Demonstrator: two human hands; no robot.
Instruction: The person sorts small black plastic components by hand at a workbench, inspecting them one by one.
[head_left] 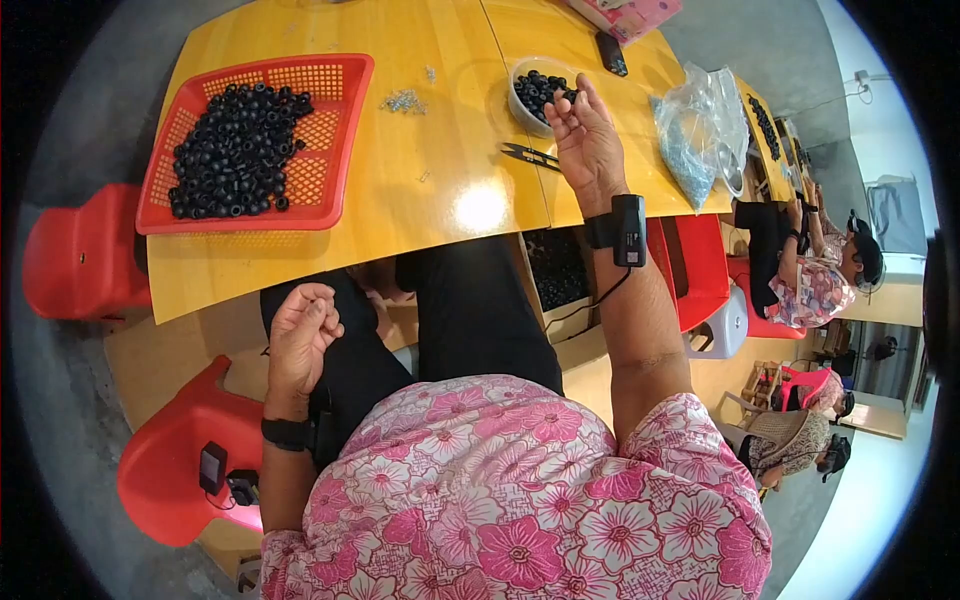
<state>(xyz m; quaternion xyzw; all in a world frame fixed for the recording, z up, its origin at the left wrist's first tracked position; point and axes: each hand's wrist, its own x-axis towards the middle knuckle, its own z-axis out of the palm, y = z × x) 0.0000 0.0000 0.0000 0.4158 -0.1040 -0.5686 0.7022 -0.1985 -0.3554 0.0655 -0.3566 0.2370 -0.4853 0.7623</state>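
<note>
My left hand (pixel 303 332) is above my lap, below the table edge, with its fingers curled in and the thumb pressed to them. Whatever it may hold is too small or hidden to make out. My right hand (pixel 590 140) is raised at the near right rim of a clear round bowl (pixel 517 108). Its fingers are loosely bent and apart, and black shows between them. Small black ring-like parts (pixel 540 90) lie in the bowl. Black thread snips (pixel 530 156) lie on the table just left of my right wrist.
A red plastic basket (pixel 345 150) heaped with black parts (pixel 240 145) stands on the yellow table (pixel 440 190). Small metal bits (pixel 404 102) lie beside it. Right are a clear bag (pixel 690 150) and a phone (pixel 611 54). A box of black parts (pixel 560 265) sits below. Other people sit at right.
</note>
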